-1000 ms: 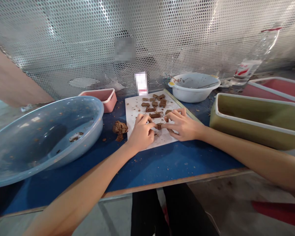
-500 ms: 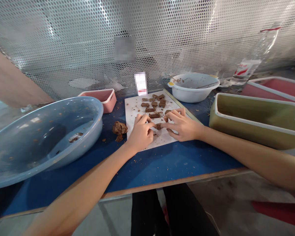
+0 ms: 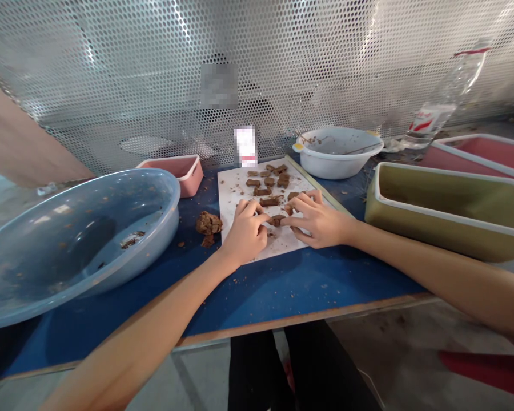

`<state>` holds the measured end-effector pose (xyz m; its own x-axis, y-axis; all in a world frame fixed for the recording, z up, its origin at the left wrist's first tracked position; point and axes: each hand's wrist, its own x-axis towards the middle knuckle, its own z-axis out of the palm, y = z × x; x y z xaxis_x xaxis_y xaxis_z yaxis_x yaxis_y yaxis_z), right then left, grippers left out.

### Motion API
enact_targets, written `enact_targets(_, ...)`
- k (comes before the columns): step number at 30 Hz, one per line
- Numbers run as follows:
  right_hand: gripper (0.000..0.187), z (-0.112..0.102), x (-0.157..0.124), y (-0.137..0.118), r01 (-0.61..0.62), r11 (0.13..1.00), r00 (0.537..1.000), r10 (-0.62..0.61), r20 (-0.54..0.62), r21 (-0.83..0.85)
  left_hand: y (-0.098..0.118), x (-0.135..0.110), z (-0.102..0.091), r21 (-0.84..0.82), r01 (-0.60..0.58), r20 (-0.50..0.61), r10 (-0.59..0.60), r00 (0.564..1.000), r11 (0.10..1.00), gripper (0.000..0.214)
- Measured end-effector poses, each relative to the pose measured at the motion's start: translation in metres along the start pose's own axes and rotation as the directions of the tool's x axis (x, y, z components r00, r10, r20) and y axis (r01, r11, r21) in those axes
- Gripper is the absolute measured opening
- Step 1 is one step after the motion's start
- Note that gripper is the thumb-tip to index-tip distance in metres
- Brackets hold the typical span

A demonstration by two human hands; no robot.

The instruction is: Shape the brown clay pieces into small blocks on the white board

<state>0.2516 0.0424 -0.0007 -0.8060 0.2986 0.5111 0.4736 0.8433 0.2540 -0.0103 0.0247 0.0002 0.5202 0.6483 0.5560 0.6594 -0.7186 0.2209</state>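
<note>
Brown piece (image 3: pixel 276 220), white board (image 3: pixel 232 197); centre of frame.
Left hand (image 3: pixel 246 231), right hand (image 3: pixel 319 221): fingers curled, tips at piece's opposite ends; whether pinching, cannot tell. Blue basin (image 3: pixel 154 248), frame left.

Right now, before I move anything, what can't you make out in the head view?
All in the head view:
Brown piece: ends partly hidden by fingers of the left hand and right hand.
Blue basin: cut off by the left edge.
Green box: far right end cut off by the right edge.
Right pink box: lower front hidden behind the green box.
Bottle label: print too small to read.
</note>
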Motion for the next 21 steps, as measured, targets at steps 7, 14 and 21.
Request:
enact_targets(7,0.018,0.003,0.002,-0.001,-0.029,0.998,0.998,0.027,-0.05,-0.053,0.001,0.0,-0.001,0.015,0.007,0.013,-0.007,1.0,1.0,0.032)
enact_targets(14,0.018,0.011,0.008,-0.007,-0.137,0.988,0.985,0.128,-0.114,-0.066,0.0,0.0,0.001,-0.009,0.018,0.007,-0.018,1.0,1.0,0.033)
enact_targets(21,0.016,0.014,0.012,-0.011,-0.139,0.988,0.981,0.13,-0.142,-0.061,0.0,0.001,0.003,-0.043,0.053,-0.024,-0.054,0.998,0.998,0.033)
